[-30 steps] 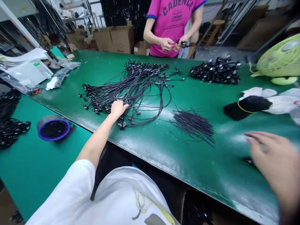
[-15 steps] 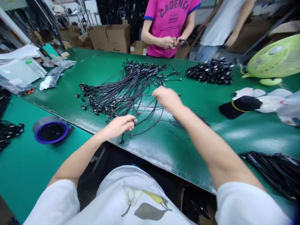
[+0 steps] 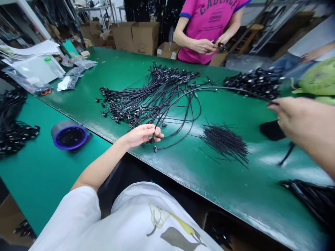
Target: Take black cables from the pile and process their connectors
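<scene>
A loose heap of black cables (image 3: 151,97) with small plugs lies spread over the green table (image 3: 167,167). My left hand (image 3: 142,134) rests near the table's front edge, its fingers pinched on the plug end of one black cable (image 3: 183,96). That cable arcs up and to the right across the table. My right hand (image 3: 300,120) is raised at the right, closed on the cable's other end, with a short black tail hanging below it. A fan of thin black ties (image 3: 225,141) lies between my hands.
A person in a pink shirt (image 3: 209,24) stands at the far side handling a small black part. A second pile of coiled cables (image 3: 253,83), a green fan (image 3: 318,76), a tape roll (image 3: 70,136), plastic bags (image 3: 34,71) and cardboard boxes (image 3: 136,35) surround the table.
My right hand has swung from the middle of the heap out to the right, drawing one cable taut out of the pile. My left hand kept its pinch near the front edge.
</scene>
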`<state>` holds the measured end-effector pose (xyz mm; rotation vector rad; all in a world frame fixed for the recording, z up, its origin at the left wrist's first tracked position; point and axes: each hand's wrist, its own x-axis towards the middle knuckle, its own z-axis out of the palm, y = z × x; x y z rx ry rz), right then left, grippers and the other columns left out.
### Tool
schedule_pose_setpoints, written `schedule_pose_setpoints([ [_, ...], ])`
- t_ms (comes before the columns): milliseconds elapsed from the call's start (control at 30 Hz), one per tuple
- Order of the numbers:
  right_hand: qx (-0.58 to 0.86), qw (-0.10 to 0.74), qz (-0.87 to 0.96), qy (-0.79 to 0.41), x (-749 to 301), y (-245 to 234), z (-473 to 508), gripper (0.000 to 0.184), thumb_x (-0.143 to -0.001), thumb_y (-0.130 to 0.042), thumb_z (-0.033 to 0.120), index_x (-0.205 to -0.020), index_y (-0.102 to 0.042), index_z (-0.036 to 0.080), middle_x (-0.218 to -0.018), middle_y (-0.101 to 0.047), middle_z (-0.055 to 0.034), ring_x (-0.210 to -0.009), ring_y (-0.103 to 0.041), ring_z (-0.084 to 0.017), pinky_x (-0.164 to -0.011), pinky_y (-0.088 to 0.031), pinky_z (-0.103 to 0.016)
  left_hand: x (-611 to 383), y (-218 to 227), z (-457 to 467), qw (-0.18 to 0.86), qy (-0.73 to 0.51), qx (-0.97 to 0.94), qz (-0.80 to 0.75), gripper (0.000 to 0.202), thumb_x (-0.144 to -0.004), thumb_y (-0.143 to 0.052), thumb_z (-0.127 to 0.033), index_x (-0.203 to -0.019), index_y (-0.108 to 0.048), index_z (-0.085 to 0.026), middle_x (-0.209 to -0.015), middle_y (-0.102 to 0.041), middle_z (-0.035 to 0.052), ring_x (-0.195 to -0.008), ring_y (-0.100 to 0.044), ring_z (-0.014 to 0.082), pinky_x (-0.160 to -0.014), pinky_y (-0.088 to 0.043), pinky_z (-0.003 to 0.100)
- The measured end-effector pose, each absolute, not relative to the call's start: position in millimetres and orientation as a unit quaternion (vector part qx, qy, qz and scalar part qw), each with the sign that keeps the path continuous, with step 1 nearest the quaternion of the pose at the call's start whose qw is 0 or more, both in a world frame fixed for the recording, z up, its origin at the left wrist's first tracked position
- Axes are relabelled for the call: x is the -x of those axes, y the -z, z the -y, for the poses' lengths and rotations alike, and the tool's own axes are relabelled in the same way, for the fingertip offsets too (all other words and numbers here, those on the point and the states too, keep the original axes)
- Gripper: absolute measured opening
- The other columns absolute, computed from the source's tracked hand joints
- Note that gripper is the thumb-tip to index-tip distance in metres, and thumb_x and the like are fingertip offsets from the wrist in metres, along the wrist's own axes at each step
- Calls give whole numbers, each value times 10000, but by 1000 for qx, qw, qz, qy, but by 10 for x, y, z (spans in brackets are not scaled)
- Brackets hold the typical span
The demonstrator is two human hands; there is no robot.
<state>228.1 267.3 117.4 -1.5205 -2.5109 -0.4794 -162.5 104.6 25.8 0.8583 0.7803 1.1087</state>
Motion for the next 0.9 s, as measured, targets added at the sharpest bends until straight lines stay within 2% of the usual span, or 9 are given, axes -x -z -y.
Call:
schedule_pose_setpoints([
  [67,534,43,821,198,-2304,-1069,-2361,357,-1005,-312,361,-1105,-587,156,-935,-660,-188,-751,-596,-244,-543,-275,-324,1545,-265,-1067,668,-517,-388,-367,261,-790,-730,-350,-802,-622,-112,-1060,-597,90,-1045,-644,243,-905,-519,379],
  [167,528,-28,837,142,-2273,-835,-1900,241,-937,-456,224,-1101,-613,142,-938,-703,-177,-682,-642,-254,-502,-324,-307,1378,-263,-1089,588,-550,-426,-412,264,-844,-652,-369,-773,-540,-141,-1188,-571,93,-1119,-619,253,-964,-484,418],
  [300,372,-39,927,1,-1902,-621,-1297,200,-940,-452,206,-991,-643,173,-897,-719,-100,-727,-679,-197,-533,-385,-257,925,-268,-991,390,-464,-626,-491,127,-919,-499,-300,-883,-530,-182,-1251,-571,98,-1192,-554,212,-1034,-411,382],
  [367,324,-7,945,-41,-1657,-649,-1139,224,-971,-426,253,-947,-635,176,-838,-704,-66,-690,-656,-161,-533,-361,-240,695,-276,-880,358,-361,-703,-498,146,-939,-436,-272,-984,-550,-195,-1093,-646,68,-1016,-615,172,-956,-441,337],
  [433,333,36,940,-60,-1507,-720,-1148,241,-977,-439,302,-907,-629,172,-817,-691,-55,-691,-638,-153,-537,-334,-237,568,-291,-766,397,-277,-722,-494,210,-956,-392,-286,-1036,-566,-200,-792,-640,-1,-706,-607,133,-763,-474,286],
  [533,338,76,930,-120,-1564,-756,-1364,244,-945,-510,393,-891,-635,191,-814,-695,-31,-712,-628,-153,-569,-340,-237,639,-338,-659,544,-240,-664,-453,308,-953,-431,-395,-1032,-627,-171,-517,-455,-64,-436,-435,91,-514,-382,231],
  [667,338,123,909,-212,-1958,-563,-1656,262,-935,-488,432,-961,-646,224,-901,-708,-21,-784,-640,-169,-663,-423,-262,1069,-458,-603,727,-361,-460,-361,343,-867,-600,-455,-881,-696,-126,-428,-258,-104,-301,-213,29,-362,-197,196],
  [767,379,183,880,-219,-2240,-366,-1752,293,-952,-442,425,-972,-650,220,-934,-700,-56,-836,-644,-192,-738,-465,-309,1401,-567,-561,710,-517,-318,-358,289,-916,-547,-368,-884,-711,-133,-448,-149,-120,-280,-74,0,-317,-151,171],
  [900,408,222,867,-180,-2363,-204,-1674,303,-973,-412,396,-1077,-641,225,-935,-694,-84,-833,-649,-200,-741,-480,-319,1548,-617,-560,647,-628,-214,-375,321,-984,-415,-305,-1078,-675,-142,-505,-232,-91,-299,-149,15,-302,-203,142],
])
